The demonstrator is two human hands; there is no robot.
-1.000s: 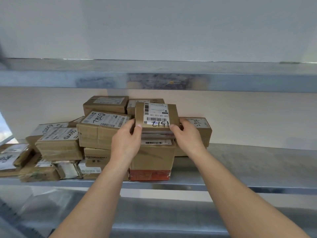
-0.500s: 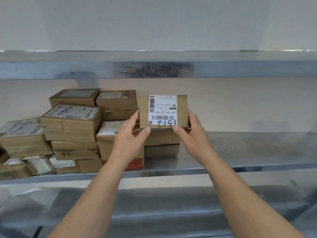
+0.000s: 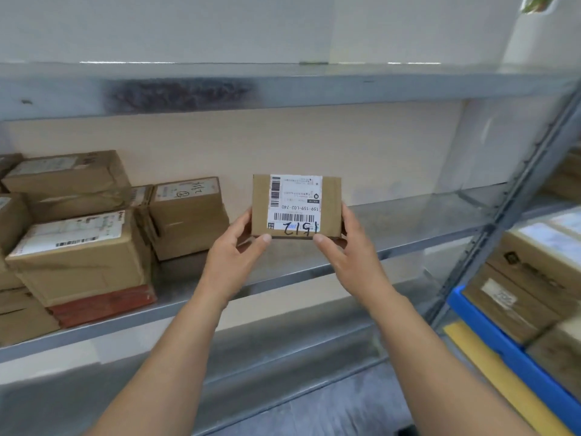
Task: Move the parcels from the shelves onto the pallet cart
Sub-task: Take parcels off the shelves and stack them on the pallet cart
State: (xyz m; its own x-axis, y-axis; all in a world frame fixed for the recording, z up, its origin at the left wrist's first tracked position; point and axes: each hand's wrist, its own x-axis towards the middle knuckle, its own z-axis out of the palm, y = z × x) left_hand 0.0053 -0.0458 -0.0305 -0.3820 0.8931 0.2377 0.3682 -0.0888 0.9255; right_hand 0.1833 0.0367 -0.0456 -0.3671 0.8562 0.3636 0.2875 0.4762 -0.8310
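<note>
The left hand (image 3: 234,250) and right hand (image 3: 349,247) grip the small labelled parcel (image 3: 297,206) by its lower corners, thumbs in front, holding it in the air. It looks light and stiff, and its short sides seem the surest hold. The blue pallet cart (image 3: 503,344) stands to the right. Beyond is the shelf (image 3: 408,221), with stacked parcels (image 3: 81,247) at its left.

wall (image 3: 220,26): white and plain, fills the top band of the view.
back panel (image 3: 377,146): beige, flat, spans the middle band from the left edge most of the way across.
white section (image 3: 471,146): just right of the back panel, paler, glossy.
floor (image 3: 330,410): grey, blurred, at the bottom centre.
yellow strip (image 3: 490,366): lower right, runs diagonally toward the bottom right corner.
green object (image 3: 534,3): top right corner, too blurred to identify.
</note>
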